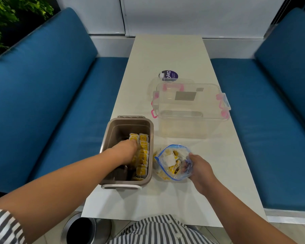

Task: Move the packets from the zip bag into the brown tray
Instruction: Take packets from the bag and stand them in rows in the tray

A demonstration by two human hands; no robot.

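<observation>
Packets point(143, 155) line the brown tray point(130, 126) in rows. The left grip point(127, 149) is among them, its hold hidden; seat each upright and snug. The right grip point(195, 166) clutches the zip bag point(167, 160).

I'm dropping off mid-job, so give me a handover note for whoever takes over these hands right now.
Left hand: down inside the brown tray, on the packets; its fingers are hidden.
Right hand: grips the open zip bag, which lies on the table right of the tray.
Done: a row of packets stands along the tray's right wall.
Left: remaining packets sit in the bag.
</observation>
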